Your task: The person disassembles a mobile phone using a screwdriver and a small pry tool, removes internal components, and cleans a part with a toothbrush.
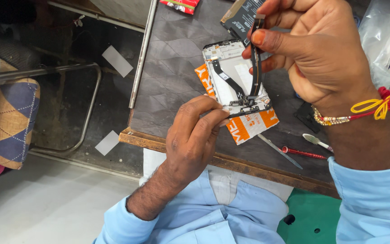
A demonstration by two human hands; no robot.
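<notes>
**Flex cable half free, bottom end not yet off**

Opened phone [235,72] lies back-off on an orange-and-white packet [249,126], near the front edge of the dark worktop [172,77]. No back cover on it; white inner frame exposed.

Right hand [317,54]: thumb and fingers pinched shut on the upper part of a long black flex cable [256,68], holding it lifted off the frame, roughly upright. Top connector end is clear of the phone.

Left hand [190,140]: fingertips closed on a thin dark tool [249,110], tip at the small board at the phone's bottom edge, right where the lifted flex meets it. Can't tell if that joint is unplugged or attached; too small.

A second black flex [229,81] lies flat across the frame, untouched.

Status, my read:
- done: phone opened, top end of the long flex released and lifted
- in hand: bottom connector
- left: freeing that end, the lower board and second flex, all reassembly

Nearby on the top: red-handled screwdriver [301,152], metal tweezers [278,151], small pale-tipped tool [317,141], black box [240,18] behind the phone, clear plastic bag [384,31] at far right.
</notes>
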